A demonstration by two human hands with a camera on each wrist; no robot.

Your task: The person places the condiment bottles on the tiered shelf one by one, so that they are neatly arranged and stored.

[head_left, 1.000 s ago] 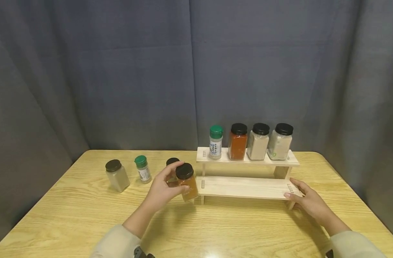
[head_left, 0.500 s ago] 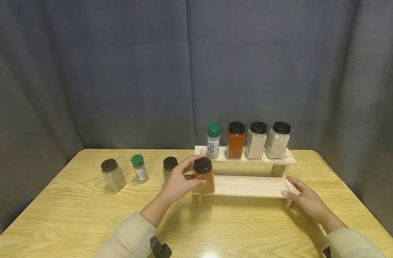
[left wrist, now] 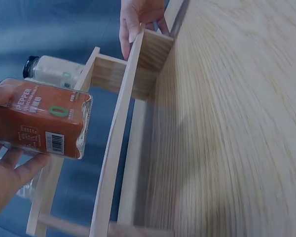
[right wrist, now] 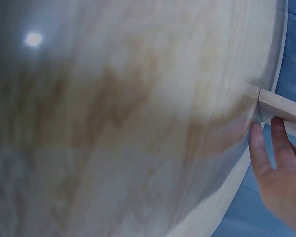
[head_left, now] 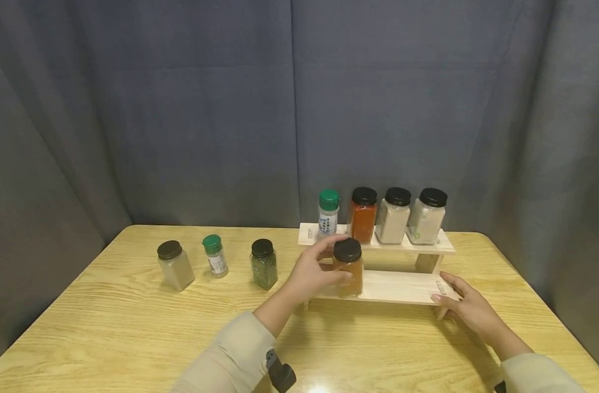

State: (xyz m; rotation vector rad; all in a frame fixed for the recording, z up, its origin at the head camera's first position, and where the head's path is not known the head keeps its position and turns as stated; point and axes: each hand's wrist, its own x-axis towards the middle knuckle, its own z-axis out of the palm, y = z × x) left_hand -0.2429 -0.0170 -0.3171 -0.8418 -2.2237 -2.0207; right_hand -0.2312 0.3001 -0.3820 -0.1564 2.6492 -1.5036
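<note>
Hanging blue-grey curtain [head_left: 206, 136], pale wood-grain table [head_left: 107, 327] before it

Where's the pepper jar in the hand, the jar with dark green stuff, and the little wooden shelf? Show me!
Pepper jar [left wrist: 42, 118]: left wrist view, on its printed side.
Jar with dark green stuff [head_left: 264, 270]: head view, on its glass body.
Two-tier wooden shelf [head_left: 399, 286]: head view, on its lower board.

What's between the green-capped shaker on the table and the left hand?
The green-filled jar stands between them in the head view; the left hand grips the pepper jar.
</note>
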